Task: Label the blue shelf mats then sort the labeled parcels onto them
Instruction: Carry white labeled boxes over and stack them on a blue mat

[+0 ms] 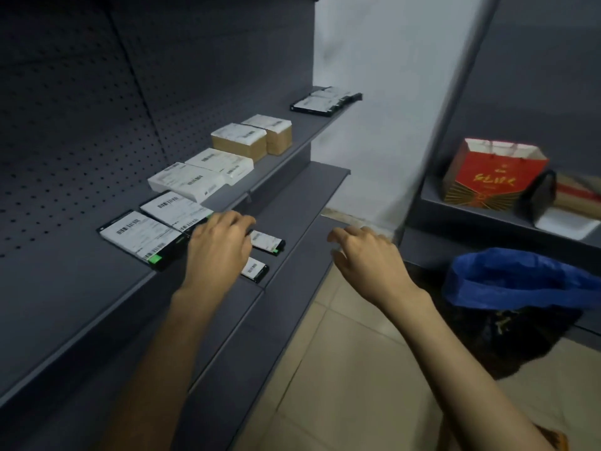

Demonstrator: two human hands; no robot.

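Reaching over the lower grey shelf with the left hand, fingers spread flat above two small black labelled parcels, right hand hovering loosely curled and holding nothing, more labelled parcels lining the upper shelf

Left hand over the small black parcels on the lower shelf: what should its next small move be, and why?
Probably lower the left hand and grip one of the two small black parcels beneath it. Its fingers hover spread above them, holding nothing, and the right hand is empty, away from the shelves.
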